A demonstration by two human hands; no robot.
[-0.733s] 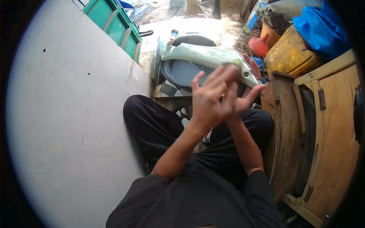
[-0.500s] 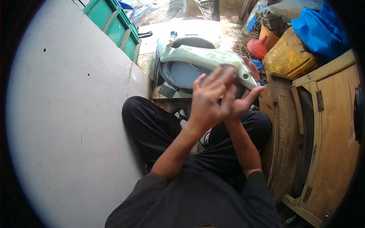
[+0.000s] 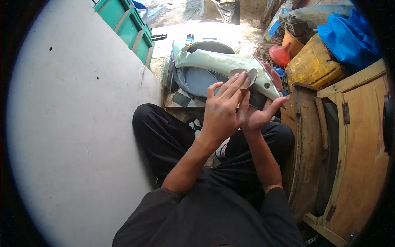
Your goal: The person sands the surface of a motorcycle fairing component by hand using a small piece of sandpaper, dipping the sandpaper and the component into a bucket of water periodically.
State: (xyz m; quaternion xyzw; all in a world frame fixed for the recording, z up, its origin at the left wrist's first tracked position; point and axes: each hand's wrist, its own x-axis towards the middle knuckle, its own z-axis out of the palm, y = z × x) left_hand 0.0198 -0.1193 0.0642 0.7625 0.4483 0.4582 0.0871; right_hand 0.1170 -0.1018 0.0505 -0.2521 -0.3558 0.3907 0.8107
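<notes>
Here we are with the long, curved, pale greenish-white panel point(image 3: 218, 61), lying aslant over a dark, round, wide-mouthed tub point(image 3: 177, 78), its near end tapering to a point on our right. We see a small round hole close to that tip.

On the panel, the left hand point(image 3: 224, 108) has a curled grey flexible sheet point(image 3: 249, 79) under its fingertips, pressed at the panel's near edge; the fingers stretch nearly straight, the little one standing apart, the thumb alongside. And the right hand point(image 3: 261, 115), half open and palm up, cups the tapered end from below, thumb on the near side, fingers showing beyond the far edge.

Beneath the panel, we spot greyish liquid point(image 3: 197, 80) in the tub. Just beside it, on the pale ledge point(image 3: 167, 101), lies a small, dark, flat square piece point(image 3: 181, 99).

Out to the right, we have a red plastic funnel point(image 3: 280, 53), a dirty yellow plastic container point(image 3: 314, 61) and a crumpled bright blue sheet point(image 3: 349, 39), with a brown wooden cabinet point(image 3: 364, 119) nearer us. Over on our left runs a plain white wall point(image 3: 78, 111), with a green panelled door point(image 3: 127, 31) beyond.
</notes>
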